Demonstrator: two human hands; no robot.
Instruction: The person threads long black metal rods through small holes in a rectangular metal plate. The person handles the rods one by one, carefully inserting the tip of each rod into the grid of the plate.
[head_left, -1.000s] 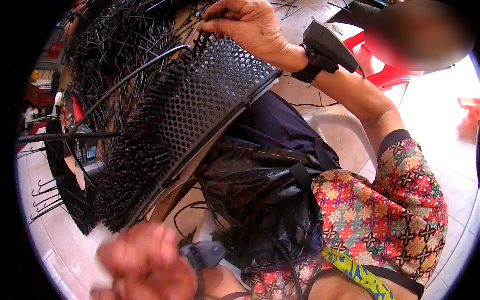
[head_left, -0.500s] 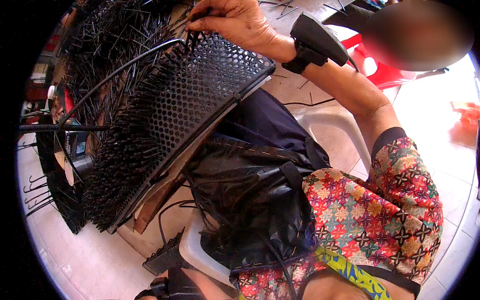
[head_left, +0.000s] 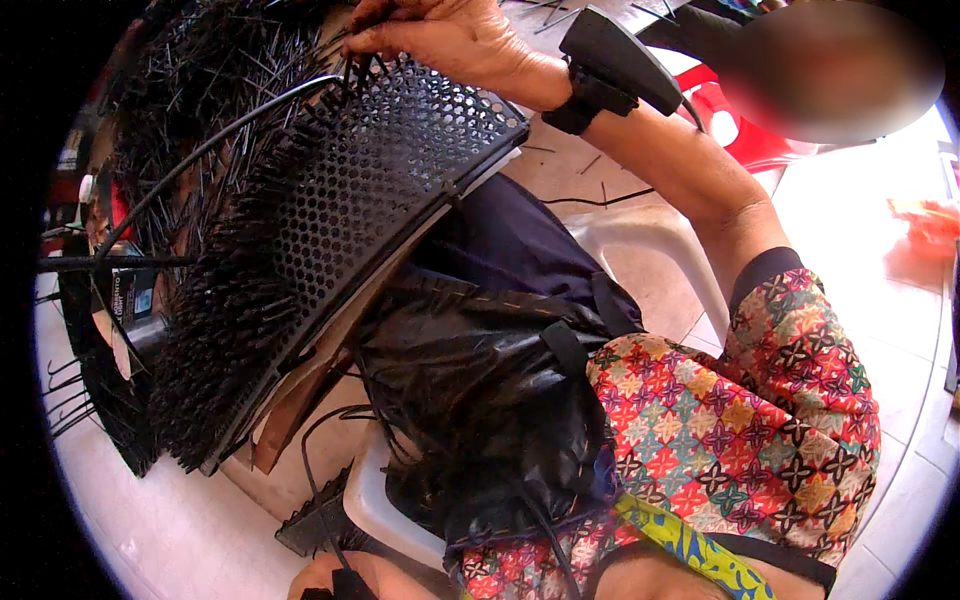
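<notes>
My right hand is at the top edge, its fingers pinched together over the upper end of a black perforated panel. Short black bristles show at the fingertips, though the exact grip is partly hidden. Tufts of dark bristles stand thickly along the panel's left side, while round holes cover its right part. The panel lies tilted beside my lap, with a brown board beneath it. Of my left arm, only a piece of forearm with a black strap enters at the bottom; that hand is out of view.
A heap of loose black sticks lies at upper left. A bent metal rod crosses toward the panel. Dark hooked wires are at far left. A white plastic chair and a person in red are to the right.
The view has shifted slightly, so panel, right hand and lap all appear a little further left. My right fingers stay pinched at the panel's top. More of the left forearm shows at the bottom.
</notes>
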